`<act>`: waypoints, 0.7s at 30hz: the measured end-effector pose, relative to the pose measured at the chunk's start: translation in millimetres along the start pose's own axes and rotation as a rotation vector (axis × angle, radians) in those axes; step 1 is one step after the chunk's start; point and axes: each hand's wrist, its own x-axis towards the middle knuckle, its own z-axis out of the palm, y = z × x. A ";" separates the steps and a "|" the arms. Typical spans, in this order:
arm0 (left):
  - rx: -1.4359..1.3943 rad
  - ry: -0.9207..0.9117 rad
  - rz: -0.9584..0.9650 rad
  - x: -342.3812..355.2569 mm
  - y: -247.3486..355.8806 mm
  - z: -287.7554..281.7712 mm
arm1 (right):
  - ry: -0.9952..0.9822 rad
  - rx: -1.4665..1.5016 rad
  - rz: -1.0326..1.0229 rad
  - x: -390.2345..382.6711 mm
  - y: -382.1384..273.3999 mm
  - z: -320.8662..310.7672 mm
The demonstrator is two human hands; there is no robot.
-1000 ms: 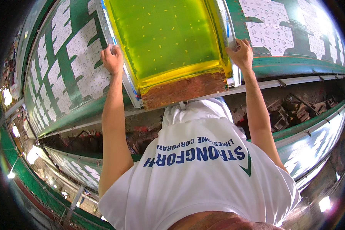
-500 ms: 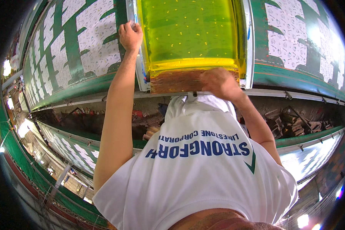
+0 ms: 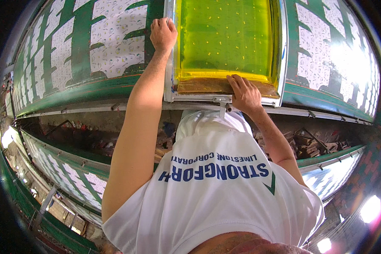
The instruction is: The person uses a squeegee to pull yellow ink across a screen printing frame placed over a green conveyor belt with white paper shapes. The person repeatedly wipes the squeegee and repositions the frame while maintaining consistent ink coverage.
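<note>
A screen-printing frame (image 3: pixel 169 67) with pale metal sides and a yellow-green mesh (image 3: pixel 224 38) lies on the green table in front of me. My left hand (image 3: pixel 164 34) is closed around its left side rail, near the upper part of the picture. Across the near end of the mesh rests a wooden squeegee (image 3: pixel 205 86), brown and stained with yellow. My right hand (image 3: pixel 246 95) grips the squeegee toward its right end, fingers laid over the wood and the thumb hidden. A metal bracket (image 3: pixel 222 101) sticks out from the frame's near bar.
White fabric pieces with small prints (image 3: pixel 118 40) lie in rows on the long green table (image 3: pixel 78 91), both sides of the frame. A metal rail (image 3: pixel 127 106) runs along its near edge. Scrap wood (image 3: pixel 311 144) sits below, in the gap before another table (image 3: pixel 67 163) behind me.
The frame and my left hand now appear farther right as the view has shifted. The squeegee has tipped or moved off the near bar, which now shows. My right hand's fingers lie extended over it.
</note>
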 end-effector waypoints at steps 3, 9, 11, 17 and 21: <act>-0.022 -0.026 -0.007 1.9 0.8 -1.6 | -0.013 -0.073 0.083 3.8 -0.2 10.7; -0.045 -0.107 -0.063 1.7 2.2 -8.1 | 0.184 -0.084 0.109 39.8 13.2 27.0; -0.057 -0.103 -0.051 1.0 2.4 -10.5 | 0.243 -0.087 0.125 71.6 28.1 26.9; -0.055 -0.131 -0.071 -0.1 3.6 -10.9 | 0.061 -0.224 0.253 209.5 100.9 12.9; 0.026 -0.151 -0.082 1.8 5.8 -10.4 | 0.006 -0.264 0.282 305.1 149.4 -10.4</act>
